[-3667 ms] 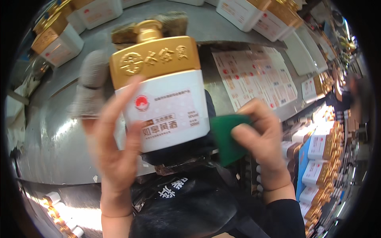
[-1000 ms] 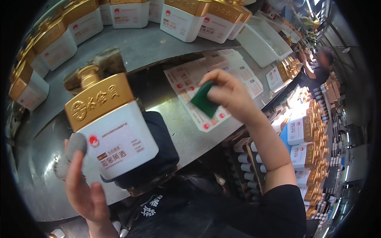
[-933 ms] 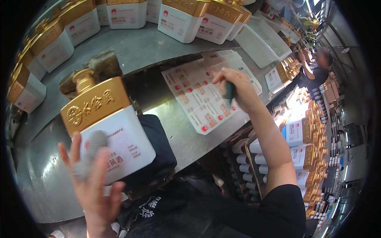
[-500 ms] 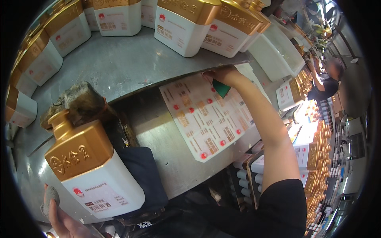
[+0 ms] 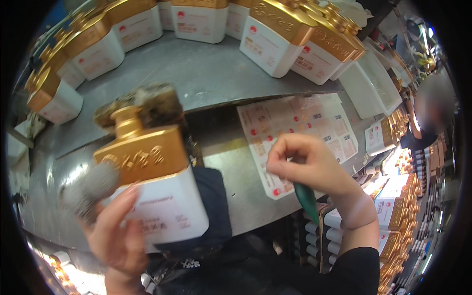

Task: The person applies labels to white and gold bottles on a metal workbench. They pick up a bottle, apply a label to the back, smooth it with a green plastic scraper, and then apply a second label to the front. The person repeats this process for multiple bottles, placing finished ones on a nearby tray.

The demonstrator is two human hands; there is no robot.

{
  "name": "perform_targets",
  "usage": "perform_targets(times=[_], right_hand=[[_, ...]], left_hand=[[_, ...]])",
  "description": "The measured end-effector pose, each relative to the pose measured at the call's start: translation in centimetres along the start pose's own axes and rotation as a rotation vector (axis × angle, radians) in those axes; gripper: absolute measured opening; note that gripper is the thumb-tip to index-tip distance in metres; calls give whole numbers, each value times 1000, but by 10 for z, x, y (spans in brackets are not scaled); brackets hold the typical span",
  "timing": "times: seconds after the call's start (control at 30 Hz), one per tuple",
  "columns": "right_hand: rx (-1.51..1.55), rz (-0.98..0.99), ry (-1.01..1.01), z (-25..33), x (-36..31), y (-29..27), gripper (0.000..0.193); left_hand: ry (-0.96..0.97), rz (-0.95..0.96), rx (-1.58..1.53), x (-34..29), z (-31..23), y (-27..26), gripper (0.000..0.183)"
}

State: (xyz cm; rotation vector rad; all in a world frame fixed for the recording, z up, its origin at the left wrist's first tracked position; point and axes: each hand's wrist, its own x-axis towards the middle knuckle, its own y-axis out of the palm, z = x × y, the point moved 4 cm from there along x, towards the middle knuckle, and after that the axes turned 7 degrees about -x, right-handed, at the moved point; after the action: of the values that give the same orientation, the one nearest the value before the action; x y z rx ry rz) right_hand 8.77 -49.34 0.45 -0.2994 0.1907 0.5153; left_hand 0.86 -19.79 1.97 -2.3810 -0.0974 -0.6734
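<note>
A white bottle (image 5: 169,206) with a gold embossed shoulder and neck leans on a dark cloth pad (image 5: 214,196) at the left. Across its lower left side is my left hand (image 5: 118,236), slightly blurred, fingers curled round a grey rounded wad (image 5: 93,191), perhaps cloth or sponge. My right hand (image 5: 309,162) is raised over the near part of a label sheet (image 5: 285,115). Its thumb and forefinger are pinched together; whether a label is between them cannot be made out. A green flat piece (image 5: 307,202) sticks out below that palm, held by the other fingers.
Several similar bottles (image 5: 199,27) stand along the far side of the metal table (image 5: 196,69). A rough dark block (image 5: 157,101) sits behind the leaning bottle. At the right are a white plastic bin (image 5: 366,86), stacked bottles (image 5: 393,209) and another person (image 5: 432,108).
My right hand has come from the sheet's far edge toward me, keeping the green piece. My left hand has risen in front of the bottle with the grey wad. The view has shifted.
</note>
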Motion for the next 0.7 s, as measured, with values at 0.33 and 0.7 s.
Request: perform_targets(times=[0.33,0.7], right_hand=[[466,148,-52,86,9,78,16],[-197,-74,-228,107,69,78,8]], left_hand=[[-76,169,-377,47,-26,-4,43],[-86,73,-143,76,17,-23,7]])
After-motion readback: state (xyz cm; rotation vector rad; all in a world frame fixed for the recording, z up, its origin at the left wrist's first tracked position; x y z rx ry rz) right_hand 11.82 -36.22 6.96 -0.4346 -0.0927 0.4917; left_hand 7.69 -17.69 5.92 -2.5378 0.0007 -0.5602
